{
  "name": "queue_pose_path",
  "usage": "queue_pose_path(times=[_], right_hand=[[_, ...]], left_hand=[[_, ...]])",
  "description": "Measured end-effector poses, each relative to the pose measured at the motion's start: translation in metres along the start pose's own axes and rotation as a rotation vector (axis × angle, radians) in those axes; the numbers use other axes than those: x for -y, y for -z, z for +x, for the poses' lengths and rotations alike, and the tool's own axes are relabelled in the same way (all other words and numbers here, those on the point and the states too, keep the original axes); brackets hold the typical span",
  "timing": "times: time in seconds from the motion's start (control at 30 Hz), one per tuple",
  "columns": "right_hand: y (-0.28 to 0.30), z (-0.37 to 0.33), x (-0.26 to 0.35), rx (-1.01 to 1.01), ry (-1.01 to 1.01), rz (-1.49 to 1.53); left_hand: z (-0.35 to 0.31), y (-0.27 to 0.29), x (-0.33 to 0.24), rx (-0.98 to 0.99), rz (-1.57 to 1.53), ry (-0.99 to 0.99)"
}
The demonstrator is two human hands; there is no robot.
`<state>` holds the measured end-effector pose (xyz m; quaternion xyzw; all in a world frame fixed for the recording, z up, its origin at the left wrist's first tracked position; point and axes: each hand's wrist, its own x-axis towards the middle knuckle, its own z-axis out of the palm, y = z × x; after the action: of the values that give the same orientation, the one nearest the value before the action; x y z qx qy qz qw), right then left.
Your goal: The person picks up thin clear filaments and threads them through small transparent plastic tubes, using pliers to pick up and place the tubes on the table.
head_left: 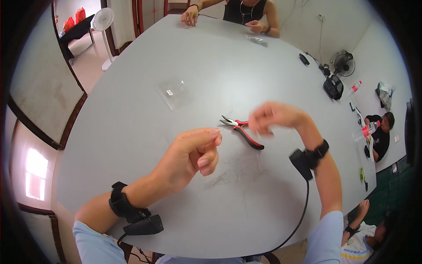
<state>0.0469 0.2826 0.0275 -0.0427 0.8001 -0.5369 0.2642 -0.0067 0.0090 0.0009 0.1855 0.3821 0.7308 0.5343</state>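
My left hand (189, 152) is raised over the near middle of the table, thumb and forefinger pinched and the other fingers curled. Anything between the fingertips is too small to make out. Just beyond it lie bent-nose pliers (249, 137) with red and black handles, their jaws apart. My right hand (274, 118) is blurred by motion and covers part of one plier handle; whether it touches the handle cannot be told. Thin wire-like pieces (237, 171) are scattered on the table below the pliers. Farther left lies a clear plastic bag (173, 92) with a small white label.
The grey table (118, 110) carries a silvery packet (257, 41) near a person's hands (254, 27) at the far side. Along the right are a black case (333, 86), a fan (344, 64) and bottles (368, 129). A black cable (303, 220) trails from my right wrist.
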Motion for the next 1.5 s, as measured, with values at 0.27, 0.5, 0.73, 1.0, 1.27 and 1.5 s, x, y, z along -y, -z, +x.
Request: queue_pose_path(times=[0.27, 0.5, 0.73, 1.0, 1.27, 1.5], right_hand=[[0.065, 0.038, 0.002, -0.795, 0.248, -0.037], [-0.063, -0.006, 0.063, -0.419, 0.141, -0.216], [-0.091, -0.02, 0.061, -0.381, 0.163, -0.275], [-0.092, -0.022, 0.047, -0.445, 0.323, -0.57], [-0.079, -0.026, 0.039, -0.451, 0.175, -0.345], [-0.047, 0.002, 0.039, 0.121, 0.025, -0.085]], left_hand=[[0.002, -0.013, 0.001, -0.266, 0.35, -0.277], [0.0, -0.015, 0.002, -0.372, 1.401, -1.074], [0.003, -0.01, 0.017, -0.181, 1.48, -1.103], [-0.003, -0.015, 0.017, -0.167, 1.509, -0.945], [-0.002, -0.012, 0.016, -0.257, 1.639, -0.902], [-0.009, -0.031, 0.007, -0.235, 1.6, -1.149]])
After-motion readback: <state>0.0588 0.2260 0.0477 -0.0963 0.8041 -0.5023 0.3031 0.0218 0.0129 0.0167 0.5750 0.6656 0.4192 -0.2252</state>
